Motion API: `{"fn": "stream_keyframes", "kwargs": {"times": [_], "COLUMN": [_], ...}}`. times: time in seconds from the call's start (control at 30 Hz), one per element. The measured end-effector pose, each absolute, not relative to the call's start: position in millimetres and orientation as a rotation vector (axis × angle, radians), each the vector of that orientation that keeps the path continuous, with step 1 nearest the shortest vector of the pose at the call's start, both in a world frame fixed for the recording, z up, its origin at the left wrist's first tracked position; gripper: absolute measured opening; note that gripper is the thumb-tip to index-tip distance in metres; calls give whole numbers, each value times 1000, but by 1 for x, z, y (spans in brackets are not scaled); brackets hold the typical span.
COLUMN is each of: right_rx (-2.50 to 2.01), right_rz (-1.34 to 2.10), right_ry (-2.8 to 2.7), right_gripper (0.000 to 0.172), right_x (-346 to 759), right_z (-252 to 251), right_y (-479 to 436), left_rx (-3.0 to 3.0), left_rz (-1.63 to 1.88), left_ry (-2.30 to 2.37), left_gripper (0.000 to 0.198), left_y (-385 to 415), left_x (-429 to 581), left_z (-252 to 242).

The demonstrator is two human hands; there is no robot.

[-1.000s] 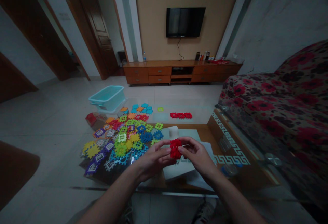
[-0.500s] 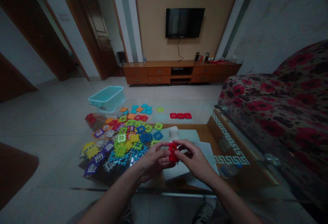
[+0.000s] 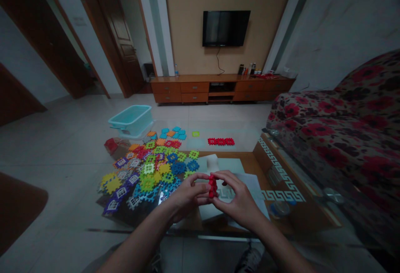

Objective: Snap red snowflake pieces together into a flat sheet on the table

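Between my two hands is a red interlocking building piece (image 3: 213,186), seen nearly edge-on above the glass table; whether it is one piece or several joined I cannot tell. My left hand (image 3: 190,192) grips its left side with thumb and fingers. From the right, my right hand (image 3: 237,194) pinches it, index finger at the top and thumb at the bottom. To the left lies a heap of colourful interlocking pieces (image 3: 164,169). Farther off, a row of joined red pieces (image 3: 221,141) lies flat on the glass.
A light-blue plastic bin (image 3: 133,121) stands past the heap. Blue and orange pieces (image 3: 173,133) and a lime square frame (image 3: 195,134) lie near the table's far side. White papers (image 3: 250,181) show under my hands. A flowered sofa (image 3: 337,119) stands to the right.
The red piece has turned from a more face-on view to nearly edge-on. My right thumb has moved down from its face to its lower edge, widening the right hand's grip.
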State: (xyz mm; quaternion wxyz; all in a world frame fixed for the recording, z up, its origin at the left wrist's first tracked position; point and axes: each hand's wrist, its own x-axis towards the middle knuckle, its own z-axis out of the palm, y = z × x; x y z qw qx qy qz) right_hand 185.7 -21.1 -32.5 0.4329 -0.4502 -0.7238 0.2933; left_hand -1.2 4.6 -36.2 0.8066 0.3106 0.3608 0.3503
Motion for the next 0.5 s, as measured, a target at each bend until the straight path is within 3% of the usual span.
{"fn": "stream_keyframes", "kwargs": {"times": [0.5], "right_rx": [-1075], "right_rz": [597], "right_ry": [-1891], "right_gripper": [55], "right_x": [186], "right_z": [-38], "right_y": [-21], "left_rx": [715], "left_rz": [680], "left_ry": [760], "left_gripper": [65], "left_y": [3], "left_x": [-1], "left_z": [-35]}}
